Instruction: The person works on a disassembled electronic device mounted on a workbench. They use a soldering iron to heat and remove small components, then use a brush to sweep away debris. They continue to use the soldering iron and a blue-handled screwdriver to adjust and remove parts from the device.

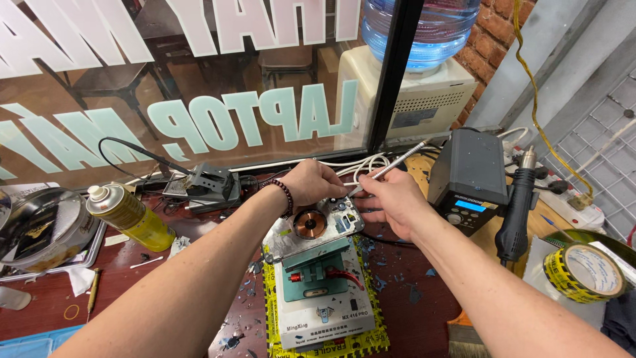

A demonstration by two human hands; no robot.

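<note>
A dark red wooden workbench (pixel 165 265) fills the lower half of the frame, pushed against a glass shopfront window so daylight falls on the work. At lower centre sits a white box-shaped heating platform with a green clamp fixture (pixel 322 285), resting on yellow printed tape; it props the opened silver phone back with its round copper coil (pixel 317 224) at a tilt, raised toward the person. The left hand (pixel 311 183), a dark bead bracelet on its wrist, curls over the phone's upper edge, fingers pressed down to steady it. The right hand (pixel 391 199) pinches a thin silver metal tool (pixel 391 166) like a pen, its tip at the phone's upper right corner, just above frame centre. To the right, a black hot-air station with a blue display (pixel 469 178) stands within reach, its black handpiece (pixel 515 212) parked upright beside it. At left lies a yellow spray can (pixel 129 215) on its side; at right edge, a roll of yellow tape (pixel 584 270).
</note>
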